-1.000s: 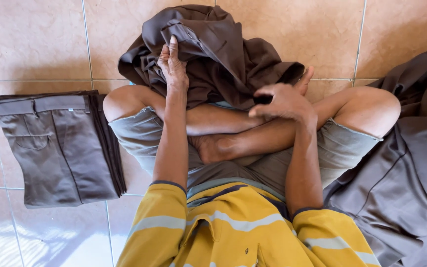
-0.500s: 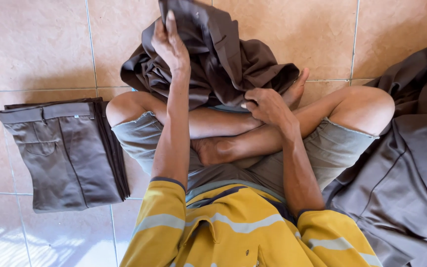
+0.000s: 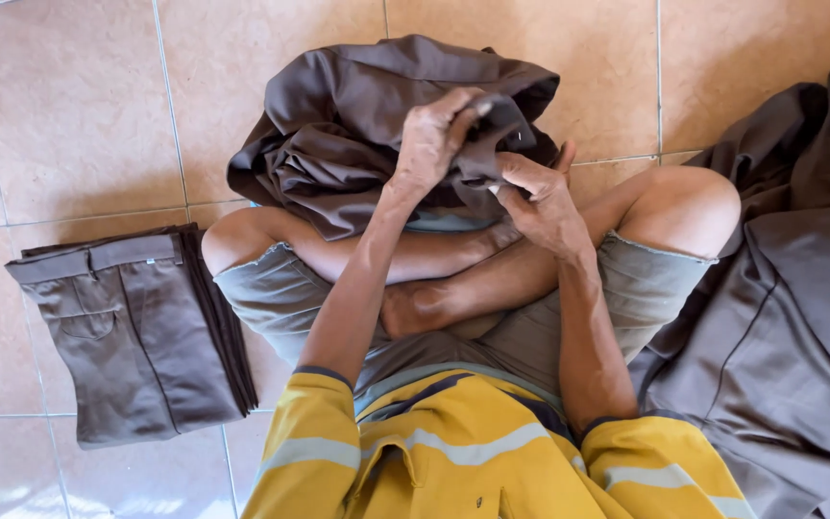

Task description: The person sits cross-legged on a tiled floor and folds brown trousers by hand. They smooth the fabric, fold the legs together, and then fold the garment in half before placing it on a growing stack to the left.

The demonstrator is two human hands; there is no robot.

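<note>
1. Fingers of the left hand (image 3: 431, 144) are closed over a bunched fold of the crumpled brown garment (image 3: 367, 125), pinching the cloth at its upper edge.
2. Fingers of the right hand (image 3: 542, 197) are curled shut on an adjoining fold of the same garment, just beside the left hand; the two grips almost touch.
3. The crumpled brown garment lies heaped over the person's crossed legs (image 3: 434, 279) and spills forward onto the tiled floor (image 3: 69, 106).
4. Judgement on technique: with both grips so close together, the cloth would open best if each hand keeps hold of one seam or edge and the hands draw apart evenly, so that no twist stays in the fabric.
5. To the person's left, a stack of folded brown trousers (image 3: 127, 332) rests flat on the floor, well apart from the hands.
6. To the person's right, a loose pile of brown cloth (image 3: 790, 317) lies against the right knee.
7. Compared with half a second earlier: the left hand, then raised high with the cloth, is now lower and nearer the right hand; the right hand has moved up from the knee area to the garment.
</note>
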